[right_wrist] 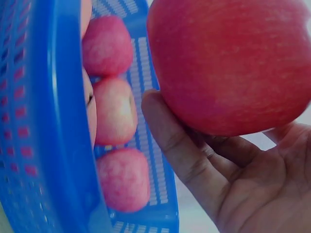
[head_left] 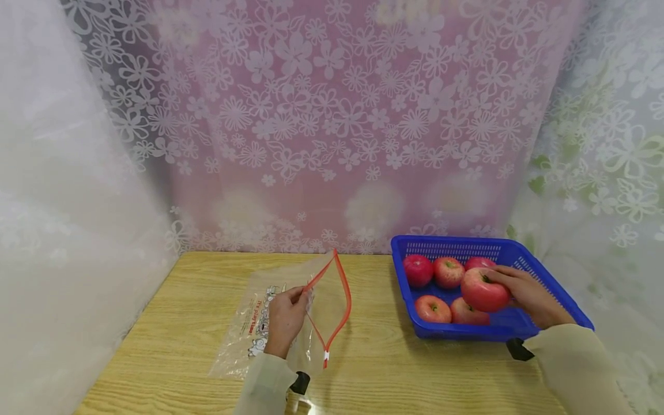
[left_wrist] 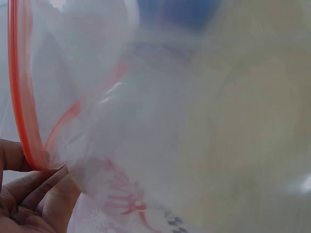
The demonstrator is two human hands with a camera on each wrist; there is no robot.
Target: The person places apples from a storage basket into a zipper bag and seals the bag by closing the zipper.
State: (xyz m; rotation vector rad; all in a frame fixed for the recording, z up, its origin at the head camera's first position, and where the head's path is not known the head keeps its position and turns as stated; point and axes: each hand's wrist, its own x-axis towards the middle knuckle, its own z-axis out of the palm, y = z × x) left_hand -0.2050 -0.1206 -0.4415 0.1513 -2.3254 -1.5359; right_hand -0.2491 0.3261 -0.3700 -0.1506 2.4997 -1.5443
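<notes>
My left hand pinches the rim of a clear zip bag with a red-orange zip edge. The bag's mouth gapes toward the right, and its printed side lies over the table; in the left wrist view thumb and fingers grip the zip edge. In my right hand is a red apple, held above the blue basket. The right wrist view shows this apple large, with fingers curled against its underside. Several other apples, such as one at the back left, lie in the basket.
A light wood-grain table carries the bag and the basket. Behind it hangs a pinkish flowered curtain. Whitish sheets close off both sides, with the right sheet near the basket.
</notes>
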